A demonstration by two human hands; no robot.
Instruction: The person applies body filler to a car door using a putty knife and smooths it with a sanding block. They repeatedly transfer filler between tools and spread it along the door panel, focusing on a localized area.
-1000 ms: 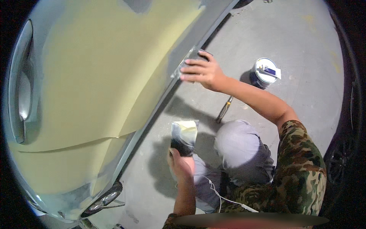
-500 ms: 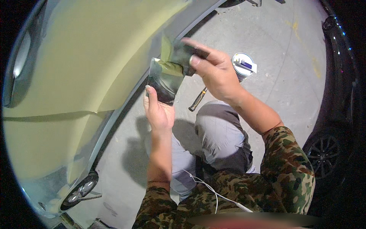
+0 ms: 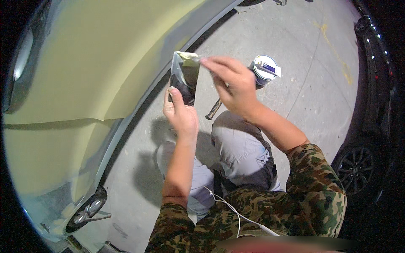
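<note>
My left hand (image 3: 183, 114) grips the lower end of a dark flat putty board (image 3: 190, 84), thumb across its face. Yellow-green putty (image 3: 190, 62) is smeared along the board's upper part. Closed fingers of my right hand (image 3: 236, 86) meet the board's upper right corner. They hold a putty spreader, now nearly edge-on and mostly hidden; its dark face shows in the earlier frame. Just left of the board runs the edge of a car body panel (image 3: 97, 63), coated in yellowish filler with grey areas along the edge.
A round tin (image 3: 260, 80) with a white lid stands on the concrete floor, a tube (image 3: 268, 67) on top. A black-and-yellow tool handle (image 3: 213, 111) lies nearer my knees. On the far right is a black car (image 3: 371, 84). A wheel (image 3: 86, 211) shows lower left.
My right hand has moved down and slightly right, turning the spreader from face-on to nearly edge-on at the board's top. The left hand and board have shifted slightly right.
</note>
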